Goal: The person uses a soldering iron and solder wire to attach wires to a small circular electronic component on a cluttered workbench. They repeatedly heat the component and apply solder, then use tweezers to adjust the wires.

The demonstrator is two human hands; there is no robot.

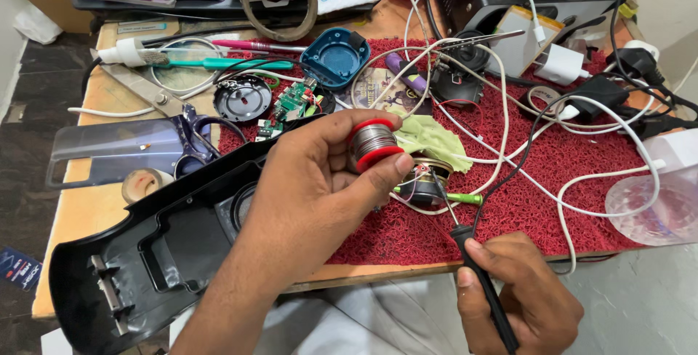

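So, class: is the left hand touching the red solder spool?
Touching. The head view shows the left hand pinching the red solder spool, thumb pressed on its lower rim and fingers on top.

Our left hand (320,173) and right hand (520,293) are both bare, with no rings, watch or gloves, and our forearms show no sleeves. Below and between the hands, light grey cloth (363,318) covers our lap.

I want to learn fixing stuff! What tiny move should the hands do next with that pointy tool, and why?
Probably feed a little solder wire from the red spool in the left hand down to the small speaker part. The soldering iron in the right hand already points its tip at that part, but the spool sits just above it, with no wire visibly reaching the tip.
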